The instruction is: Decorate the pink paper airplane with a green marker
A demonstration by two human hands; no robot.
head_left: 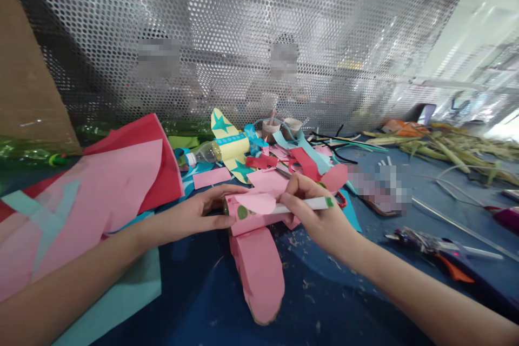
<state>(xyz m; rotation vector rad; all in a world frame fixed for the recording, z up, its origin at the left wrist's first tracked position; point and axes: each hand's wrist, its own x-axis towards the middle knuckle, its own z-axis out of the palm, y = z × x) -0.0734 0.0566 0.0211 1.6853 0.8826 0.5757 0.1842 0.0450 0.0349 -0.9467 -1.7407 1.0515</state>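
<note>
Two hands meet on the pink paper plane [255,248] I'm working on. My left hand [198,216] grips its body from the left. My right hand [320,216], just beside it, pinches a white pen [308,204] whose print is too small to read. The plane lies mid-worktop [194,292], with a yellow plane [231,146] behind.

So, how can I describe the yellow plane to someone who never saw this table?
Look at the blue table, below the perforated metal screen. Behind the pink plane lies the yellow plane, built on a clear bottle; only it carries teal stars.
</note>
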